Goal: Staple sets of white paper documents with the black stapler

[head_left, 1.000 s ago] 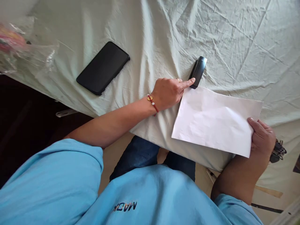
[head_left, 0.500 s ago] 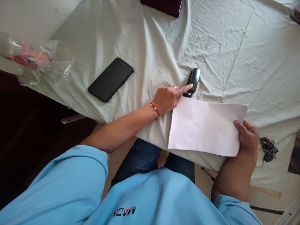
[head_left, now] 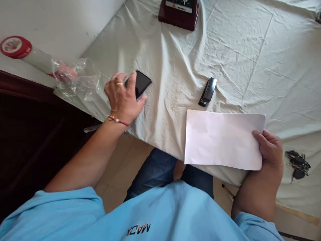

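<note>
My left hand (head_left: 125, 97) is over a black smartphone (head_left: 142, 83) that lies flat on the cloth. Its fingers are spread and cover the phone's left part; whether they touch it I cannot tell. My right hand (head_left: 271, 147) grips the right edge of several stacked sheets of white paper (head_left: 223, 139), thumb on top and the other fingers hidden underneath. Just beyond the paper's far left corner rests a black stapler (head_left: 208, 92), with neither hand on it.
A pale green cloth (head_left: 165, 110) covers the table. Keys (head_left: 298, 165) lie right of my right hand. At the back stands a dark red desk piece (head_left: 178, 18). On the left are a crumpled clear plastic bag (head_left: 85, 80) and a red-lidded container (head_left: 17, 47).
My left hand has left the stapler and moved left to the phone, its fingers now spread. My right hand still holds the paper. The view has shifted slightly.
</note>
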The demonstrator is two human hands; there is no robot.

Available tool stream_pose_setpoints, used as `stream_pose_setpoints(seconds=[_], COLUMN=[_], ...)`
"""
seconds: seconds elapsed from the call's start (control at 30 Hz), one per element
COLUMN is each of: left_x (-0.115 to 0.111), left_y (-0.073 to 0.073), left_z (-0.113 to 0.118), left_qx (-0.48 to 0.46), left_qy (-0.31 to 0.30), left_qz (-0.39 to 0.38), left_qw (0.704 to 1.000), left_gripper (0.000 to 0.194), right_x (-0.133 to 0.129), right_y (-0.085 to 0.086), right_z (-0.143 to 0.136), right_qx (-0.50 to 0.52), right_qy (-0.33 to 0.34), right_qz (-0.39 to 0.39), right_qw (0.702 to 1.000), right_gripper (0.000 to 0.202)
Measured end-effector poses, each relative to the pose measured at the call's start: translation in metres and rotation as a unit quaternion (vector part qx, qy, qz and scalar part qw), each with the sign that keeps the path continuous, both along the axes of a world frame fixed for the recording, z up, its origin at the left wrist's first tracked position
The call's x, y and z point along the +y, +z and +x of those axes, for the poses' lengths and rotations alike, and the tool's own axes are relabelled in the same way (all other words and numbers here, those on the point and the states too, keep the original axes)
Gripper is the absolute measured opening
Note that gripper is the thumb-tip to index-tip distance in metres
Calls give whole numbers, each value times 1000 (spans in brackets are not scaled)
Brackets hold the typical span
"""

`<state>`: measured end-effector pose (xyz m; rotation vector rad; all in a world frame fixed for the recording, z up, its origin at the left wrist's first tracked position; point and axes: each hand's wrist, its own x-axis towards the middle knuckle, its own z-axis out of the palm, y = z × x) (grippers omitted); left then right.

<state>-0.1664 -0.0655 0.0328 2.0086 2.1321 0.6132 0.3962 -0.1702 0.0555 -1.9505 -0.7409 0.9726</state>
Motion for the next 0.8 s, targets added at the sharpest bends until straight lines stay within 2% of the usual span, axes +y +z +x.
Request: stream_pose_setpoints(seconds=[0.07,0.13,0.23,0.3,0.43,0.53,0.67,0.73,0.8], left_x=[-4,-2,8,14,17,20,17,6,-9], left_y=[-21,-39,-52,-52,-46,-44,-37,-32,-29], left_z=[-24,-37,-42,-40,-35,-37,-35,-25,-5], left_qx=[0,-4,-18,-26,-3,12,9,2,-21], left_qy=[27,37,26,37,85,95,92,75,33], left_qz=[-26,-40,4,16,-6,-9,1,41,96], left_qw=[999,998,999,999,996,995,996,996,995], left_gripper=[108,121,129,122,101,99,102,102,99], right_x=[0,1,2,3,3,1,-8,-17,-29], right_y=[0,-2,-6,-8,-9,-6,0,3,6], right_z=[0,1,5,6,6,2,-5,-8,-10], right_qx=[1,1,2,4,4,0,4,2,-7], right_qy=[-2,-5,-11,-14,-8,-6,-12,-23,-35], right_qz=[2,6,21,28,35,35,18,16,16], right_qw=[1000,1000,1000,1000,999,999,1000,1000,999], right_gripper=[61,62,60,59,57,54,57,58,56])
